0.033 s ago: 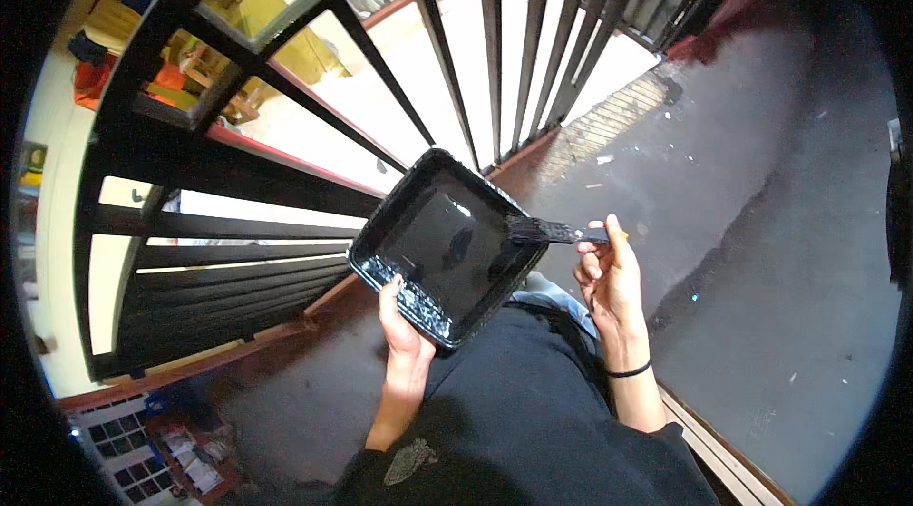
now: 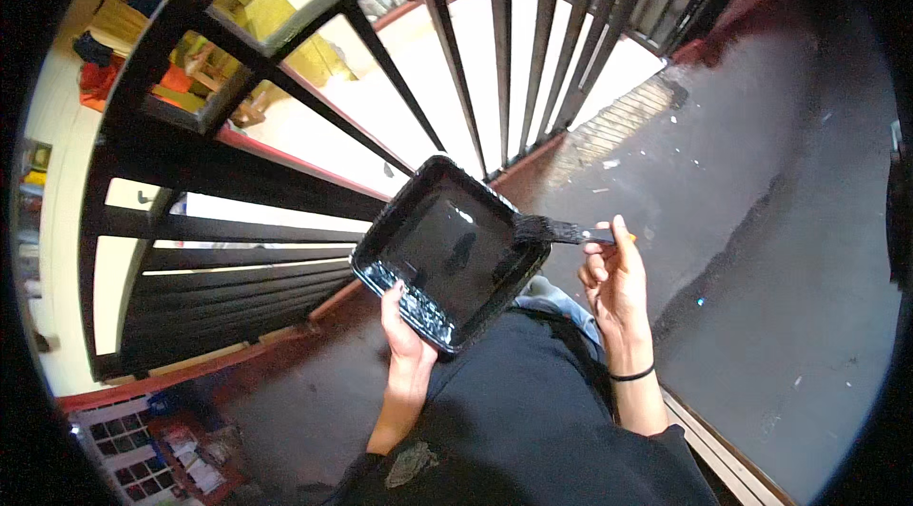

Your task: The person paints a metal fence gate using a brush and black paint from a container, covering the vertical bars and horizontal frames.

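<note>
My left hand (image 2: 404,330) grips the lower left rim of a black square tray (image 2: 452,268) coated inside with dark, wet-looking paint, with pale flecks along that edge. Between the thumb and fingers of my right hand (image 2: 613,273) is a dark paintbrush (image 2: 571,232), its bristles over the tray's right rim and black with paint. A dark band circles my right wrist. Just beyond the tray stands a black barred railing (image 2: 447,59), curved in this wide view.
A pale, brightly lit floor (image 2: 504,30) shows through the bars. To the right is grey flooring (image 2: 761,297), with a ribbed pale patch (image 2: 618,126) near the railing's foot. Orange items (image 2: 100,83) lie at the upper left. A cluttered reddish table (image 2: 195,454) is at the lower left.
The view has shifted slightly, so the railing, tray and both hands sit a little lower and further right. My hold on tray and brush looks the same.
</note>
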### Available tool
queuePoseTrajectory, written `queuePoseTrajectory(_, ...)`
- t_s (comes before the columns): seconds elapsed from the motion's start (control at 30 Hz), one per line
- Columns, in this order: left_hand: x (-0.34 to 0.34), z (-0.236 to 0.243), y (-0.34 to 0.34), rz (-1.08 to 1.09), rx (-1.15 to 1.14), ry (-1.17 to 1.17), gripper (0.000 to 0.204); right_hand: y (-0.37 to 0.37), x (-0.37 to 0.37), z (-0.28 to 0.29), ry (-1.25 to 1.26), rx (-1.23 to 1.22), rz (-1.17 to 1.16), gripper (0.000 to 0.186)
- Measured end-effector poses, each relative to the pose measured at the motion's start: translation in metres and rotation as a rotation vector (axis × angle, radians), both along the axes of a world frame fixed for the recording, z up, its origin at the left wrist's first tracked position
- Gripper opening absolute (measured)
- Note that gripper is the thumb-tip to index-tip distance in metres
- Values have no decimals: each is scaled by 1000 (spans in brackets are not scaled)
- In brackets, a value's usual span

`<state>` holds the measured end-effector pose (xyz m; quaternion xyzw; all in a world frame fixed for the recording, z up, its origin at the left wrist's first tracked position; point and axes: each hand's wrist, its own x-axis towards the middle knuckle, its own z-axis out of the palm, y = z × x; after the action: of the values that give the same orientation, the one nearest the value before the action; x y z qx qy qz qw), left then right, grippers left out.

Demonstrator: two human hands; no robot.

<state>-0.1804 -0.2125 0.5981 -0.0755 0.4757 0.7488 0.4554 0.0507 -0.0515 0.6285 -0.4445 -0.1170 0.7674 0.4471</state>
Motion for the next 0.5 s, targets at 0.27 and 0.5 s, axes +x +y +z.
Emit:
queuePoseTrajectory(0.27, -25, 12, -27, -34, -150, 58, 38, 61, -42, 19, -232, 786, -204, 32)
queuePoseTrajectory(0.5, -42, 44, -45, -123, -234, 213, 58, 123, -87, 23, -752, 1517, -195, 17)
